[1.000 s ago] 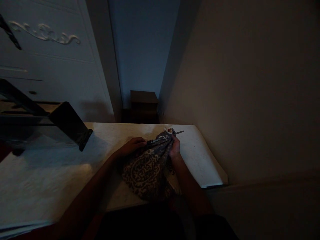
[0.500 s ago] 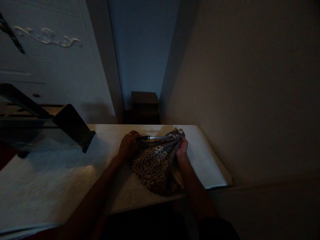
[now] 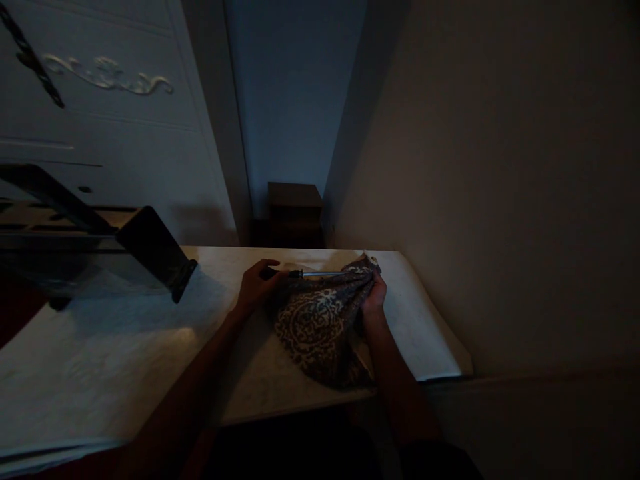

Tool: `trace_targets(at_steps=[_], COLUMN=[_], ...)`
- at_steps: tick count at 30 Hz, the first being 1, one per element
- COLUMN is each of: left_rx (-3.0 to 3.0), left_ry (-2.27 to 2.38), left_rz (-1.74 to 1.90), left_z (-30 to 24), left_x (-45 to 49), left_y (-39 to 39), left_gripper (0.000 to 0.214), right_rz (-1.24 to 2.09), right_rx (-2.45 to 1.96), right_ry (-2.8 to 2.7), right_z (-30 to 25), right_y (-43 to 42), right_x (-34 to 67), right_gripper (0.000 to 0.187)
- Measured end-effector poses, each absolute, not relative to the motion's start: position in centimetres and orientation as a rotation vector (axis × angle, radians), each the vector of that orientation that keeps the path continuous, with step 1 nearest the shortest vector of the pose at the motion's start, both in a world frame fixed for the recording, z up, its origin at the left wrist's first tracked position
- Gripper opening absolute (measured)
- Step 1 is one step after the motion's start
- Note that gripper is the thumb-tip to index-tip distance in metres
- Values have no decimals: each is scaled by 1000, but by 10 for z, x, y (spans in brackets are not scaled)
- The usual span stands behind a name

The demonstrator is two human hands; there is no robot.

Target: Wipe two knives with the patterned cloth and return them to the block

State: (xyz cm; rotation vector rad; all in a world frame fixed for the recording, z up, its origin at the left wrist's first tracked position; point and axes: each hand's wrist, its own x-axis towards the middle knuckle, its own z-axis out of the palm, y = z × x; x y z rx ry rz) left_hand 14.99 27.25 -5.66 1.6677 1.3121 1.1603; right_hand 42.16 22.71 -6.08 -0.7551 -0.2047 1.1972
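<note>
My left hand (image 3: 257, 283) is clamping the dark handle (image 3: 294, 274) of a slim metal tool (image 3: 323, 273). My right hand (image 3: 376, 293) is pinching a bunched patterned cloth (image 3: 313, 327) about the tool's far end, which the folds are hiding. The tool is lying crosswise between both hands, over the counter (image 3: 125, 373) near its far edge. For good control, the left wrist should be holding steady; the right fingers should be pressing evenly through several layers, along the shaft, as any sharp edge could be cutting thin fabric.
</note>
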Motion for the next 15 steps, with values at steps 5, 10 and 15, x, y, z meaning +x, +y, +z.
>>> trace_targets(at_steps=[5, 10, 15], left_rx=[1239, 1181, 1259], left_ry=[1319, 1279, 1144], left_rz=[1263, 1272, 1245], left_z=[-49, -53, -64], left_x=[148, 147, 154], left_y=[273, 275, 278], left_gripper=[43, 42, 49], right_rz=[1217, 1211, 1193], right_rx=[-757, -766, -740], right_ry=[-217, -135, -168], right_z=[-63, -67, -67], right_y=[227, 228, 227], right_x=[423, 426, 424], right_gripper=[19, 19, 20])
